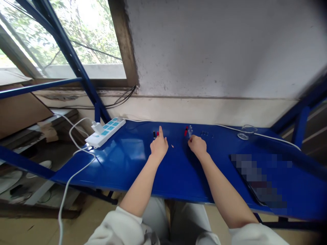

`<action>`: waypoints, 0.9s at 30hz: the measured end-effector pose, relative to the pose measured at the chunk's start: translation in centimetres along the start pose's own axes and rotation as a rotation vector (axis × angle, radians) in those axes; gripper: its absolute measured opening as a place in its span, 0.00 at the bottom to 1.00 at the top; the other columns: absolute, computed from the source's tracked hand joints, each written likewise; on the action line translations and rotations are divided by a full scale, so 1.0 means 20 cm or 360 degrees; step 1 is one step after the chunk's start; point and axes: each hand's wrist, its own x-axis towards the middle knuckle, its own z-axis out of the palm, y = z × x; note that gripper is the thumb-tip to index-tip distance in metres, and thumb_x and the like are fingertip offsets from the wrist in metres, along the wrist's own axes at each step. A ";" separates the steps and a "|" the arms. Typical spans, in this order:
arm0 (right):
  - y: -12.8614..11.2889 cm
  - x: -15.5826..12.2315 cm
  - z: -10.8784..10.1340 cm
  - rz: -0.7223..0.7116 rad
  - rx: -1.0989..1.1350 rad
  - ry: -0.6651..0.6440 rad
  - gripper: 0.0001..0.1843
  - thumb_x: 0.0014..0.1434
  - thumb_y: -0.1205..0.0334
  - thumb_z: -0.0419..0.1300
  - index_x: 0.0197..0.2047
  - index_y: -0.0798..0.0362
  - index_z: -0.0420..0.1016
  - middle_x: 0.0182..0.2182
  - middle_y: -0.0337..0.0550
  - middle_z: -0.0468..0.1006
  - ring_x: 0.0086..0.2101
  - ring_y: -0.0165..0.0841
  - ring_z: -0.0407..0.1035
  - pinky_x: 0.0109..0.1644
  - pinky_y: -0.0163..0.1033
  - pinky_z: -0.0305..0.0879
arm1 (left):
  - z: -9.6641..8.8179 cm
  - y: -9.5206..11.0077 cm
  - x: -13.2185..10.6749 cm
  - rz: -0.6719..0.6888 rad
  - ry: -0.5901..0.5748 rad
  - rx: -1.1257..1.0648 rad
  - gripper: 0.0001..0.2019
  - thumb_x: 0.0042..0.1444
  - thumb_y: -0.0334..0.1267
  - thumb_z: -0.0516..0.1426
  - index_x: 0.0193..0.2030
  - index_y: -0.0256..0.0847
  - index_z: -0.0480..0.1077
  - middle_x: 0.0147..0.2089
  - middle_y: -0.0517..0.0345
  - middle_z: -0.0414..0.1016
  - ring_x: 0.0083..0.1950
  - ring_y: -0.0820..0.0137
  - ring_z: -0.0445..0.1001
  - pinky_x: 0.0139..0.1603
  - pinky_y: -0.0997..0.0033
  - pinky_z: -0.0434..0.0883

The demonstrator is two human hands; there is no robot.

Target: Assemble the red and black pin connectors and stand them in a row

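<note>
My left hand (158, 145) rests on the blue table (133, 163) with its index finger stretched forward beside a few small red and black parts (155, 133); the other fingers are curled under. My right hand (197, 144) lies a little to the right, fingers curled, right behind a small cluster of red and clear parts (188, 131). A tiny pale piece (172, 146) lies on the table between the two hands. I cannot make out whether either hand holds anything.
A white power strip (105, 132) with blue sockets and a white cable sits at the table's left end. Several tiny dark parts (205, 133) and a clear plastic piece (245, 132) lie to the right. A blurred flat item (260, 177) covers the right side. A wall stands behind.
</note>
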 end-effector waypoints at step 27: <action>-0.16 -0.08 0.03 -0.0308 0.1645 0.0128 0.26 0.55 0.38 0.44 0.23 0.53 0.62 0.16 0.36 0.63 0.19 0.26 0.58 0.25 0.33 0.55 | 0.12 0.03 0.03 0.0096 -0.0398 -0.1890 0.08 0.56 0.38 0.51 0.41 0.37 0.61 0.31 0.60 0.70 0.16 0.84 0.63 0.20 0.80 0.64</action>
